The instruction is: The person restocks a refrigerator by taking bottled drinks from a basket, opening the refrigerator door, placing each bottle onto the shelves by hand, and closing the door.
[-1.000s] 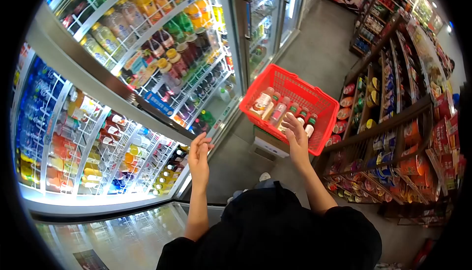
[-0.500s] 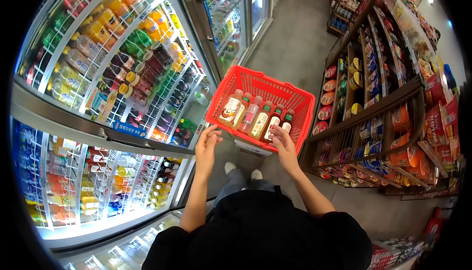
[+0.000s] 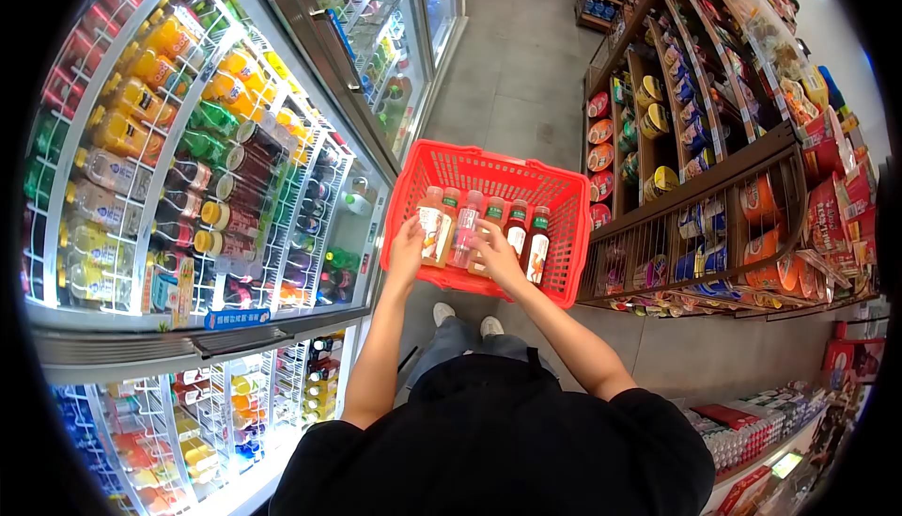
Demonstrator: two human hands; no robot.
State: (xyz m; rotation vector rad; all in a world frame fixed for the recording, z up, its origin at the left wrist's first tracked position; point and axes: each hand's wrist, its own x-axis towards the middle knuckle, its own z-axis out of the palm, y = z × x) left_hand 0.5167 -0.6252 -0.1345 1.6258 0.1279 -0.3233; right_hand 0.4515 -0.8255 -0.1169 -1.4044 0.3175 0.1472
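Several bottles with green, pink and dark caps lie side by side in a red plastic basket (image 3: 484, 161). My left hand (image 3: 406, 251) is at the basket's near left edge, beside the leftmost bottle (image 3: 429, 220); its fingers are curved, and whether they grip anything is unclear. My right hand (image 3: 495, 251) reaches over the near edge, fingers spread above the lower part of the middle bottles, next to the pink bottle (image 3: 465, 230). One bottle with a white label (image 3: 536, 258) lies at the right end of the row, away from both hands.
On the left stands a lit drinks cooler (image 3: 197, 178) with racks of bottles and a metal frame. Shelves of packaged food (image 3: 700, 206) with a wire basket front stand on the right. My shoes (image 3: 490, 326) are on the grey floor (image 3: 512, 55) below the basket.
Both hands have moved inward over the basket, the right one now above the bottles. The view has turned, so basket and shelves sit further left and the cooler looks closer.
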